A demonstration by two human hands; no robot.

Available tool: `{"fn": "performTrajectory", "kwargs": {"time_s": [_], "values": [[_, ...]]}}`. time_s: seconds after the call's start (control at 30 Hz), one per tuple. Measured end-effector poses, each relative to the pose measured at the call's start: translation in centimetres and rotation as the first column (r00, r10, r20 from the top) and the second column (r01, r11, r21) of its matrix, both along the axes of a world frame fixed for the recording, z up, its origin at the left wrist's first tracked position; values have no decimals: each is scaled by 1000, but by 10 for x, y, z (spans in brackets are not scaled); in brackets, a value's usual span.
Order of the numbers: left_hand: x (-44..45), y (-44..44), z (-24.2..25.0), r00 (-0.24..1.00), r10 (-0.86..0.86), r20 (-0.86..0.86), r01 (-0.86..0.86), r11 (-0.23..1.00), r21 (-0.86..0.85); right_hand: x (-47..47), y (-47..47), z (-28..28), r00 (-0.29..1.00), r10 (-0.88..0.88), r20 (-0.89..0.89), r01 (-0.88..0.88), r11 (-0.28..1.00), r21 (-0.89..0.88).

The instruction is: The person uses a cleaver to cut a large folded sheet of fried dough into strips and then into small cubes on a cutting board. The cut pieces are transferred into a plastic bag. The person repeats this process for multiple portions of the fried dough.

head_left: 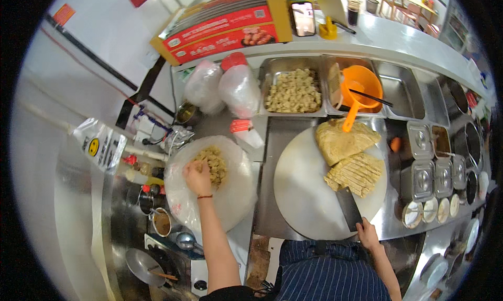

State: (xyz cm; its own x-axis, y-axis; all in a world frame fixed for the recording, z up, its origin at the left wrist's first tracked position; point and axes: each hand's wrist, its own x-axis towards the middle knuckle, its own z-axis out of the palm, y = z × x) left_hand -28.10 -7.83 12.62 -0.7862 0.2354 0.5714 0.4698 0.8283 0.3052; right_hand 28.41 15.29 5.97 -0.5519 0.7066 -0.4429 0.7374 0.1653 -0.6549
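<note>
My left hand [197, 177] reaches into a heap of small beige food pieces [215, 167] on a plastic-covered round surface [235, 191] at the left. Its fingertips touch the pieces; whether any are gripped is hard to see. My right hand [367, 233] is closed on the handle of a cleaver [349, 209], whose dark blade lies over the white round cutting board [300, 183]. Beside the blade tip is a flat slab of yellowish food cut into strips [357, 173]. A larger folded, uncut-looking piece [342, 139] lies behind it on the board.
Behind the board stand a steel pan of cubed food [294, 90] and an orange strainer [363, 84] with its handle over the board. Lidded steel containers [421, 139] line the right. At lower left are a wok [143, 266] and a ladle [185, 241].
</note>
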Motion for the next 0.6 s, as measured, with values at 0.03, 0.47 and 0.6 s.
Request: {"fn": "performTrajectory", "kwargs": {"time_s": [0.03,0.47,0.6], "values": [[4,3,-6,997,-20,-73,20,1000,0,1,0,0,1000,5,-30,-4,1000,24],[214,164,-64,254,-896,365,912,348,219,50,-28,28,961,-226,-157,256,944,210],[294,199,-115,62,-934,351,998,57,-25,61,-32,43,912,-384,-146,406,897,174]]}}
